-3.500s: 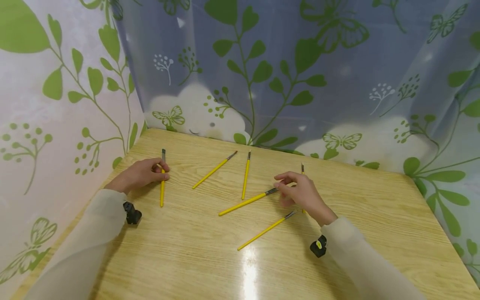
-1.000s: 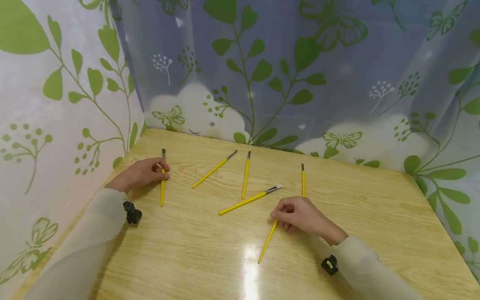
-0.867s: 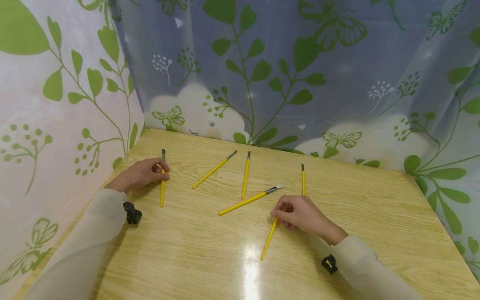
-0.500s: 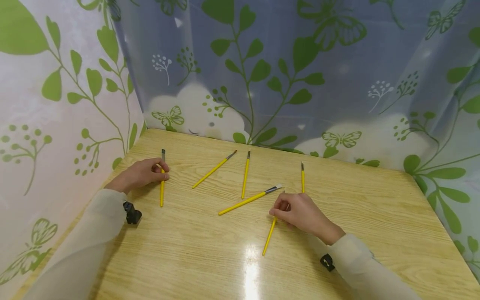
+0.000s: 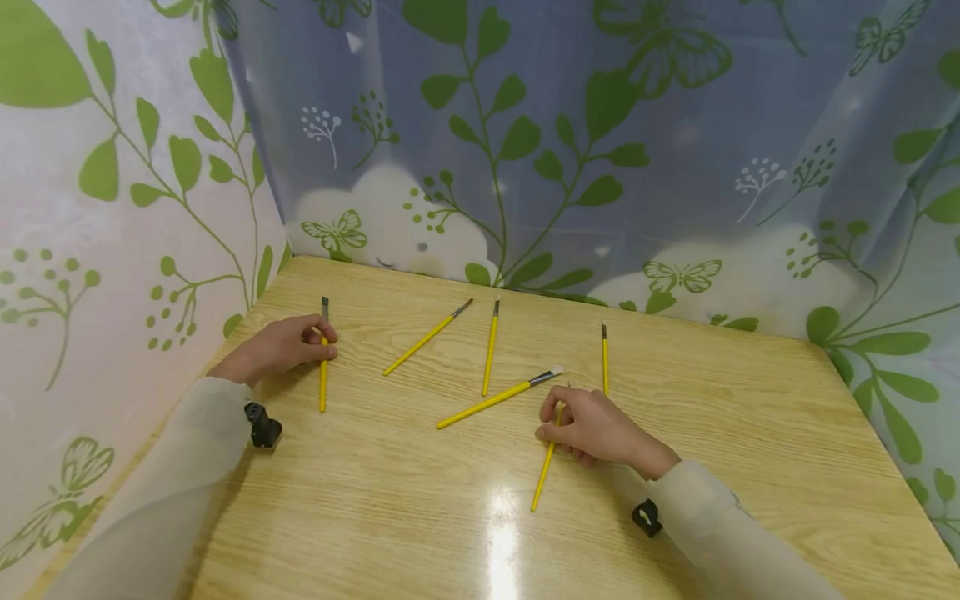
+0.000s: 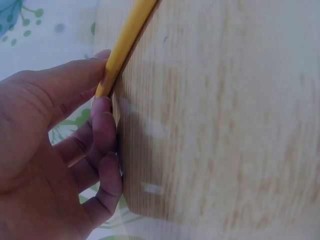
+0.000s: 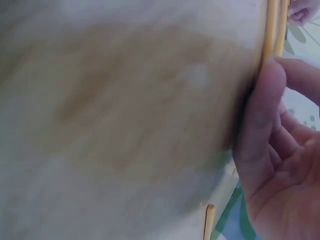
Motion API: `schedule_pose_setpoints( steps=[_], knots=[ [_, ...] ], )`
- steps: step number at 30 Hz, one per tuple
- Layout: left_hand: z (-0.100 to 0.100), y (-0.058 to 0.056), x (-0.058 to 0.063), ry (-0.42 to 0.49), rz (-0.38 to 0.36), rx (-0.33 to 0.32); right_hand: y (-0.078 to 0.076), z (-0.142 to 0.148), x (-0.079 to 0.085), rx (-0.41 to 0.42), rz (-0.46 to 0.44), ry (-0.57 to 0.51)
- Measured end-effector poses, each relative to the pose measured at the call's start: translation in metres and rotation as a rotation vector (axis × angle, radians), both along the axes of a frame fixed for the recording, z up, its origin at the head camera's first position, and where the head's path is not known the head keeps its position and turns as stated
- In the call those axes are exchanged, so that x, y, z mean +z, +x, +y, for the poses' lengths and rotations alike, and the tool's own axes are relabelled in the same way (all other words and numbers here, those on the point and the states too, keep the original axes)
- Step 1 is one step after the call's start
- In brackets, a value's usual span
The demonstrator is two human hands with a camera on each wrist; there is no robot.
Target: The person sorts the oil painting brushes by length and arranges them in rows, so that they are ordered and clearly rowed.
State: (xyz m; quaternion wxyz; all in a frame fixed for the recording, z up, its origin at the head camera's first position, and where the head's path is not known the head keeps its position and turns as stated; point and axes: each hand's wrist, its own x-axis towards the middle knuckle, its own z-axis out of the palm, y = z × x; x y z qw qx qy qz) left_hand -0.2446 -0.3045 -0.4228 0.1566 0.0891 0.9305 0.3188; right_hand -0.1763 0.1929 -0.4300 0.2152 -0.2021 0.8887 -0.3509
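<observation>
At the table's left, my left hand (image 5: pixel 288 343) pinches a yellow-handled paintbrush (image 5: pixel 323 387) between thumb and fingers; its dark bristles point to the far edge. The left wrist view shows the same handle (image 6: pixel 130 35) at the fingertips. My right hand (image 5: pixel 600 425) hovers low over a thin yellow paintbrush (image 5: pixel 541 483), which slants on the table. Thumb and index finger are parted, and part of the handle shows between them. That brush's head is mostly hidden behind the hand. In the right wrist view, the hand (image 7: pixel 280 165) has yellow handles (image 7: pixel 270 30) by its fingertips.
A thicker paintbrush with pale bristles (image 5: pixel 487 404) lies left of my right hand. Two thinner paintbrushes (image 5: pixel 423 346) (image 5: pixel 491 354) lie farther back. Another paintbrush (image 5: pixel 605 358) stands lengthwise beyond the right hand. Patterned cloth (image 5: pixel 465 167) borders the wooden table (image 5: pixel 375 517).
My right hand picked at the lower thin paintbrush and turned it steeper, parallel-ward to the far right brush. Its thumb and index finger have just parted. The left hand has stayed in place.
</observation>
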Motion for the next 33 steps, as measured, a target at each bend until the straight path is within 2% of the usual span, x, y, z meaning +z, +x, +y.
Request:
schedule_pose_setpoints(
  steps=[4, 9, 19, 27, 33],
  knots=[
    [-0.001, -0.001, -0.001, -0.008, 0.007, 0.001, -0.004, 0.001, 0.002, 0.005, -0.086, -0.04],
    [-0.001, -0.002, -0.001, -0.012, 0.008, -0.003, -0.006, 0.0, 0.002, -0.005, -0.117, -0.039],
    [-0.001, -0.002, -0.003, -0.015, 0.009, -0.001, -0.005, 0.006, 0.0, -0.011, -0.108, -0.069],
    [0.001, -0.002, -0.001, -0.009, 0.01, -0.002, 0.0, 0.012, 0.0, 0.011, -0.026, -0.113],
    [0.002, -0.001, -0.001, -0.025, 0.013, 0.003, 0.003, 0.014, 0.0, -0.052, -0.08, -0.25]
  ],
)
